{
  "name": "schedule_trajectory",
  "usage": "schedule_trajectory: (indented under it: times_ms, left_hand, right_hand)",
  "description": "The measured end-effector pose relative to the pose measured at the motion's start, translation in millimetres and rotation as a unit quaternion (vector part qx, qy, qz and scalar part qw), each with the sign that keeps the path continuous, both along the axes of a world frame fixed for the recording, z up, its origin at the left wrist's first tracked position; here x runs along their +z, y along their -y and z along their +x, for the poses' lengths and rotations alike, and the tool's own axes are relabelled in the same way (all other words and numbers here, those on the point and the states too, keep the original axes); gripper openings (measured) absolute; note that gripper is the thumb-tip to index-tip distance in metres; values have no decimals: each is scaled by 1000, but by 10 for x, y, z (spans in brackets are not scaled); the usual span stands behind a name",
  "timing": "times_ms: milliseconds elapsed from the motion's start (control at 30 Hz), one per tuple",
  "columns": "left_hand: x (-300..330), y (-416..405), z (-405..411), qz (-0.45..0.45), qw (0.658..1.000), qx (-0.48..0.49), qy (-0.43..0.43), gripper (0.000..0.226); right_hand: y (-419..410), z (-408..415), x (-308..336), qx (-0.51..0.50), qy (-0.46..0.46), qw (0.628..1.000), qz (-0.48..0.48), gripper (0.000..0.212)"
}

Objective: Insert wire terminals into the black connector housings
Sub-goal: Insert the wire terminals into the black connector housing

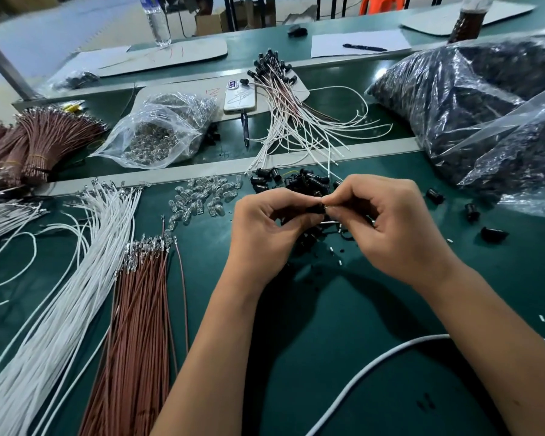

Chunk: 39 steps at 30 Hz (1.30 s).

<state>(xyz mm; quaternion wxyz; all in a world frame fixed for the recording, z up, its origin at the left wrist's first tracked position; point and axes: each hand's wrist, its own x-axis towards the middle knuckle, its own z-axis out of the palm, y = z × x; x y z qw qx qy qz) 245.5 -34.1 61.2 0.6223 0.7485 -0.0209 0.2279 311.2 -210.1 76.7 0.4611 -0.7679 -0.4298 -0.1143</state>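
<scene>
The black housing (316, 209) is mostly covered by the curled fingers of the left hand (266, 229) and right hand (387, 228) — whether a terminal sits inside it cannot be told. The loose housings (299, 180) beyond are partly hidden behind both hands. The white wires (60, 303) and brown wires (136, 335) run off the near edge. The dark bags (472, 99) are cut by the right edge — their contents too blurred to identify.

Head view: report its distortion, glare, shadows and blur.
Head view: wide-angle bending curves the bench rails and bows the far edges; glare streaks the clear plastic bags; soft shadows fall on the green mat beneath both forearms; the corners smear, and the black housing between the fingers is too small to resolve.
</scene>
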Motion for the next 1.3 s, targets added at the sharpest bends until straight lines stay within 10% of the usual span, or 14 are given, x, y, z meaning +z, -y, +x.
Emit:
schedule_trajectory:
  times_ms: [467,1300]
  left_hand:
    - [-15,26,-14,27,999,40,11,19]
    - [79,53,-53,129,989,63,22,18]
  right_hand:
    - [-43,42,-126,4,-228,966,118,6]
    - [-40,-1,-149,12,-186,975,119,14]
